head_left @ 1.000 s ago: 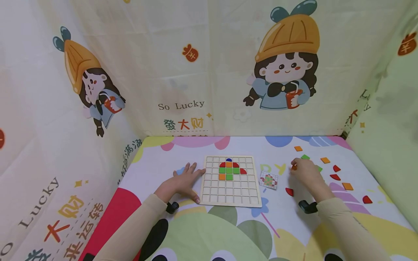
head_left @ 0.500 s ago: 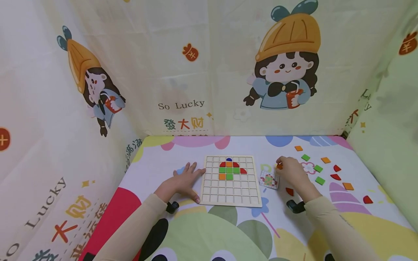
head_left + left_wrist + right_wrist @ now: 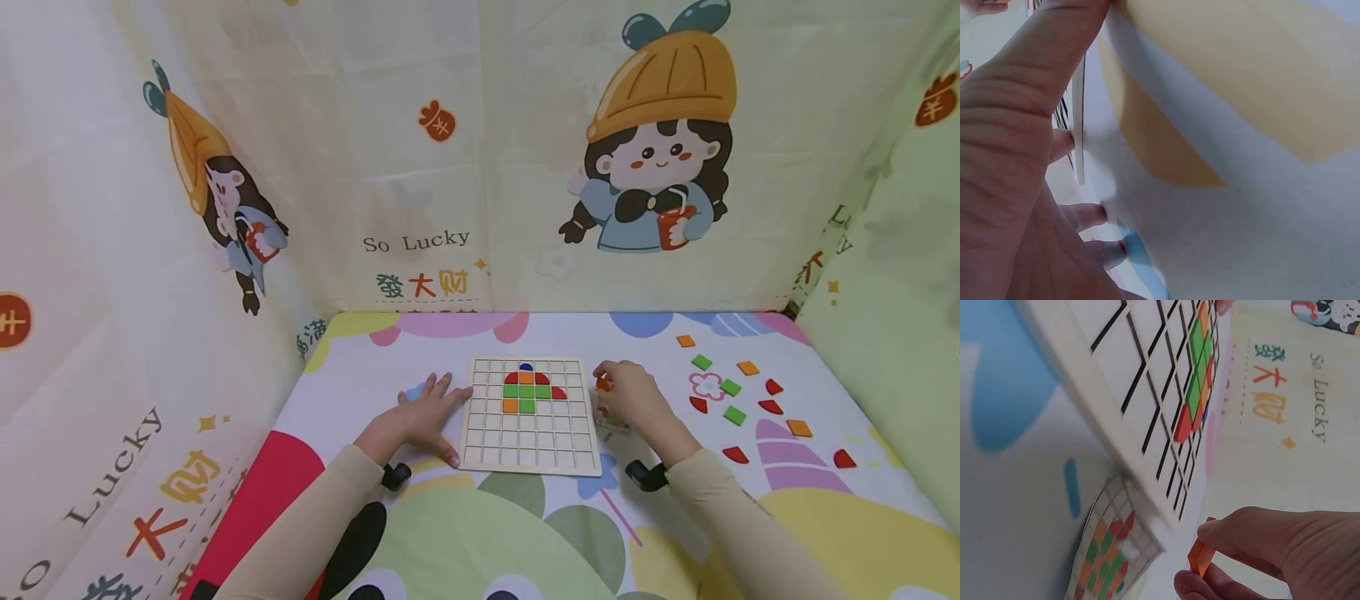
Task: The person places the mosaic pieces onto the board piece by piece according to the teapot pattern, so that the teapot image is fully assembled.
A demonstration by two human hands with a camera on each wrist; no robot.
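Observation:
A pale wooden grid board [image 3: 487,442] lies flat, its upper cells holding orange, green, red and blue pieces. At its left edge rests my left hand [image 3: 416,421], fingers spread, thumb and a fingertip against the frame. My right hand [image 3: 637,404] is just off the board's right side, pinching a small orange square tile [image 3: 1200,555] between thumb and fingers. Partly hidden beneath that hand is a pattern card [image 3: 1110,544] printed with a coloured grid design. In the left wrist view, the board shows only as a thin edge beyond the thumb.
Loose pieces lie scattered at the right: orange squares [image 3: 799,428], green squares [image 3: 735,415] and red rounded pieces [image 3: 844,459]. A patterned cloth [image 3: 480,533] covers the table. Printed curtains [image 3: 525,167] hang at the back and both sides.
My right hand has travelled left from among the loose pieces to beside the board, carrying the orange tile over the card. My left hand has stayed in place.

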